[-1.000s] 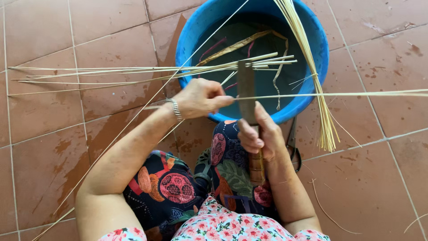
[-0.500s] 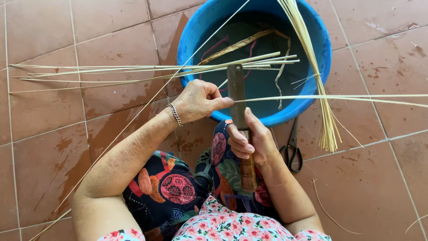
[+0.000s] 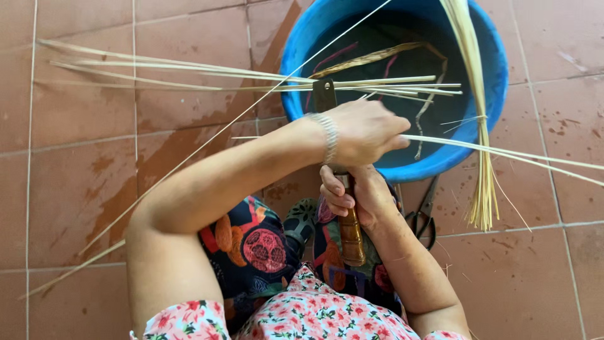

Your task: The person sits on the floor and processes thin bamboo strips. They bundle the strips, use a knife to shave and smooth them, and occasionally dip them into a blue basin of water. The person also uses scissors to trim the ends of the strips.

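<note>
My right hand [image 3: 352, 195] grips the brown wooden handle [image 3: 351, 236] of a knife. Its dark blade [image 3: 324, 96] points up and away from me, toward the blue tub [image 3: 497, 94]. My left hand [image 3: 365, 129], with a silver bracelet on the wrist, reaches across above the right hand and pinches thin pale bamboo strips [image 3: 503, 154] that run off to the right. The strips meet the blade under the left hand, where the contact is hidden.
More long pale strips [image 3: 157, 66] lie across the tub rim and the red tiled floor [image 3: 82, 164]. A bundle of strips [image 3: 478, 126] stands in the tub and fans out. Black scissors [image 3: 425, 217] lie on the floor at my right.
My left hand has moved right across the blade, drawing the strips that way. The knife has shifted left and stands more upright. The view has moved closer.
</note>
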